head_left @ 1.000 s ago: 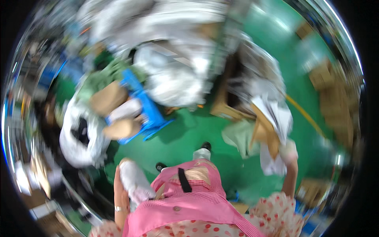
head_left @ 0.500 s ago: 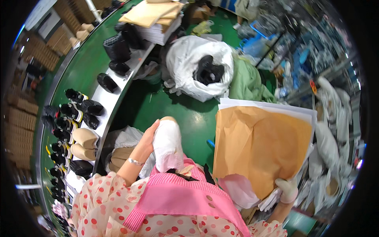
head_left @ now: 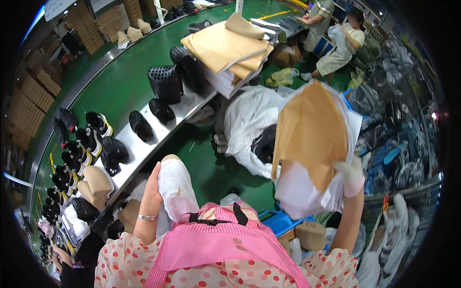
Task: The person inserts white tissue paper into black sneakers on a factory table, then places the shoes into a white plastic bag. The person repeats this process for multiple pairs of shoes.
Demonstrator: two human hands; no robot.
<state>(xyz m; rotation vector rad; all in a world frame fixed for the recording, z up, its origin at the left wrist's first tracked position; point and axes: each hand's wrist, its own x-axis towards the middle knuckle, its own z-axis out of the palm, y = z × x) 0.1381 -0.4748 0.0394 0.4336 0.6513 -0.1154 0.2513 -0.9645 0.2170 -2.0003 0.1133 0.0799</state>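
My left hand (head_left: 151, 194) is closed along the side of a white-wrapped shoe-shaped form (head_left: 176, 187), which has a tan tip and rests upright against my pink apron (head_left: 211, 245). My right hand (head_left: 352, 178), in a whitish glove and slightly blurred, grips a bundle of brown paper sheets (head_left: 312, 134) with white sheets (head_left: 302, 192) behind and below. The bundle hangs in the air, partly covering a large white sack (head_left: 249, 115) with black things inside. How the right fingers close on the edge is hard to make out.
On the metal bench (head_left: 158, 137) at left stand black perforated shoes (head_left: 165, 84), tan shoe forms (head_left: 96, 187) and a paper stack (head_left: 225, 43). Black sneakers (head_left: 89, 139) line the green belt beyond. A blue crate (head_left: 283, 222) sits low right. Two people (head_left: 343, 43) are at the back.
My right hand has raised the paper sheets forward, and they now overlap the white sack. My view has shifted up and left. The left hand keeps its hold on the wrapped form.
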